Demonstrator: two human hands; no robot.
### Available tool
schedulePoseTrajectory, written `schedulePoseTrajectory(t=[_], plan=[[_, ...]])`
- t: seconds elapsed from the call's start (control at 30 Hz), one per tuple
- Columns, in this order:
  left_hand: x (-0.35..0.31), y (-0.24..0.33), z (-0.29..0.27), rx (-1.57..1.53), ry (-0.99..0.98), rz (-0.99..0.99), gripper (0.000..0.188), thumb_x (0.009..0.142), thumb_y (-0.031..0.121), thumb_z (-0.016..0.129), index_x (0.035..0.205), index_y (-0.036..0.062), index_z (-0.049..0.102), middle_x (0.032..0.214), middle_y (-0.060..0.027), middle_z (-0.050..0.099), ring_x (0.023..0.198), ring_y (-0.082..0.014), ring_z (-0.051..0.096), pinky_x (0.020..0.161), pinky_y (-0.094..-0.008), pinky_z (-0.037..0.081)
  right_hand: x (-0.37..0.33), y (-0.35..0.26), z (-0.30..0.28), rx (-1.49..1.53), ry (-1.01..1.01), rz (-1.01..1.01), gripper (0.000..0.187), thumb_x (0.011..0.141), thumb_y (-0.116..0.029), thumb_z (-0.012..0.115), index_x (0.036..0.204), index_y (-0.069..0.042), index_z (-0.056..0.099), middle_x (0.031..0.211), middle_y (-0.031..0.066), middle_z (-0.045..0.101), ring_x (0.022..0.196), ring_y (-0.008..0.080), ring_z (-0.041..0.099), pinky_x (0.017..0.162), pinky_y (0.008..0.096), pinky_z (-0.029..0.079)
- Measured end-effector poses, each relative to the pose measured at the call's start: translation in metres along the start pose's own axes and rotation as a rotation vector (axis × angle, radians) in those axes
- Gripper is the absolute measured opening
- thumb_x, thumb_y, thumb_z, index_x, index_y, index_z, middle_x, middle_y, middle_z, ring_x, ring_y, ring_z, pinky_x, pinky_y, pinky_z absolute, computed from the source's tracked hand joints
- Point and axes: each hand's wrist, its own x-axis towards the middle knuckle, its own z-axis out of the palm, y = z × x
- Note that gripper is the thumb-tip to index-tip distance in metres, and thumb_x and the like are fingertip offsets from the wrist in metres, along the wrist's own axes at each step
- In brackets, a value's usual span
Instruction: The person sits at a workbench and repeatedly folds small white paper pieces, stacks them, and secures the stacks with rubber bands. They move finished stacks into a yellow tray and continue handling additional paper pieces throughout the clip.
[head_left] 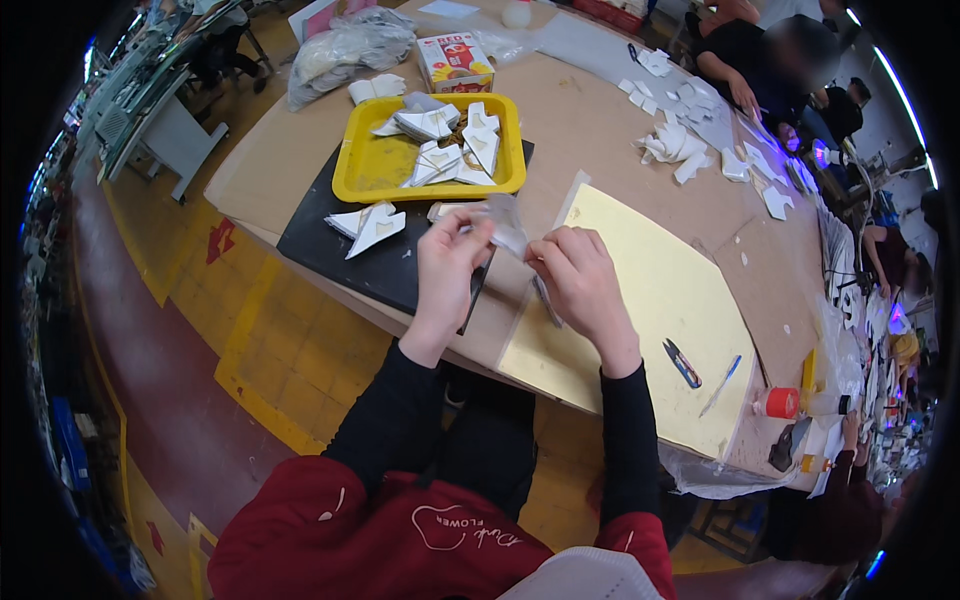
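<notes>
A piece of film [508, 226], thin and see-through, is held up between both hands over the near edge of the desk [570, 105], just in front of the tray. By the left hand [448, 262] its left side is pinched between thumb and fingers, so that grip is closed on it; by the right hand [582, 282] its lower right corner is gripped, with the fingers curled in. Below the right hand a narrow dark strip [546, 302] is seen — whether it is held too cannot be told. The yellow tray [352, 150], in which stacks of white pieces [430, 122] are laid, is set on a black board [325, 245]; more white cutouts [368, 228] are placed on the board in front of it, left of the left hand. Behind the tray a box [456, 66] is stood, and a bag [350, 50] is left beside it. To the right the desk is covered by a yellow sheet [640, 270], on which snips [682, 362] and a pen [721, 384] are laid apart. Farther off, white scraps [675, 145] are strewn — near them, a co-worker [750, 65] is seated.
</notes>
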Motion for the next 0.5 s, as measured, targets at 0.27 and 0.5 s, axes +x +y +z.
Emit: schedulePoseTrajectory(t=[0.27, 0.5], plan=[[0.01, 0.021, 0.002, -0.463, -0.111, -0.119, 0.017, 0.102, 0.01, 0.049, 0.118, 0.0033, 0.049, 0.117, -0.0086, 0.057, 0.108, -0.0186, 0.059, 0.107, -0.0419, 0.046, -0.008, 0.024, -0.036, 0.056, -0.209, 0.212, 0.006, 0.082, -0.004, 0.063, 0.087, -0.005, 0.061, 0.085, 0.0071, 0.055, 0.083, 0.0268, 0.055, 0.078, 0.0369, 0.045], [-0.008, 0.017, 0.002, 0.155, -0.151, -0.13, 0.021, 0.097, 0.011, 0.062, 0.115, 0.0009, 0.059, 0.094, -0.0025, 0.065, 0.087, -0.0116, 0.063, 0.082, -0.0272, 0.051, -0.043, 0.06, -0.04, 0.007, -0.352, 0.587, 0.013, 0.086, 0.001, 0.058, 0.096, 0.0, 0.066, 0.095, 0.013, 0.06, 0.089, 0.0312, 0.06, 0.081, 0.0364, 0.048]])
